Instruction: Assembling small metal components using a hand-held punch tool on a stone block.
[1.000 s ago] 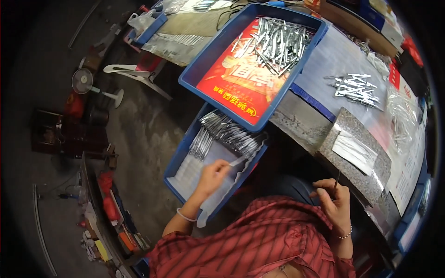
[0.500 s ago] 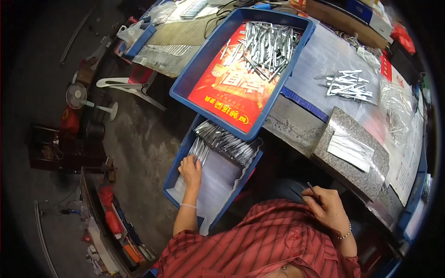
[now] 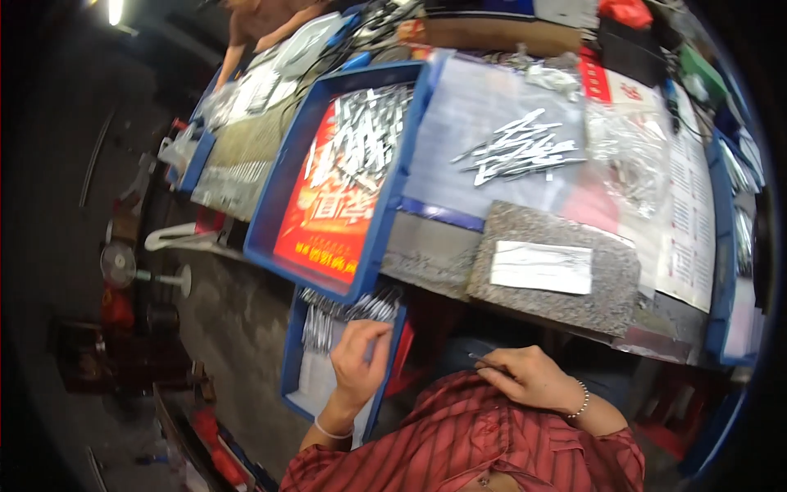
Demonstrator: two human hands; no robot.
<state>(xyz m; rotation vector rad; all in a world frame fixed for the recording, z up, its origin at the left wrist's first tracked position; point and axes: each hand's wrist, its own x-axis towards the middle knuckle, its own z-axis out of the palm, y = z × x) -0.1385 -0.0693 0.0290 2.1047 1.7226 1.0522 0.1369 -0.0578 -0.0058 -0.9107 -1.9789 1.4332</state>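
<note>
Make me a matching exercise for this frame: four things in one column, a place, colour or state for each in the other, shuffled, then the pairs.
Column one:
1. Left hand
2. Right hand
3. Slab
4. Red sheet

Column two:
A. Speckled grey
B. Inside the upper tray
C. Holding a thin tool
D. At the lower tray

Pairs: 1-D, 2-C, 3-A, 4-B.

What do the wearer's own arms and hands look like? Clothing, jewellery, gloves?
Both bare, no gloves. Left hand: a plain, pale, thin bangle at the wrist. Right hand: a bracelet of small, round, light beads. Red shirt with dark stripes; its sleeves stop well short of the wrists.
</note>
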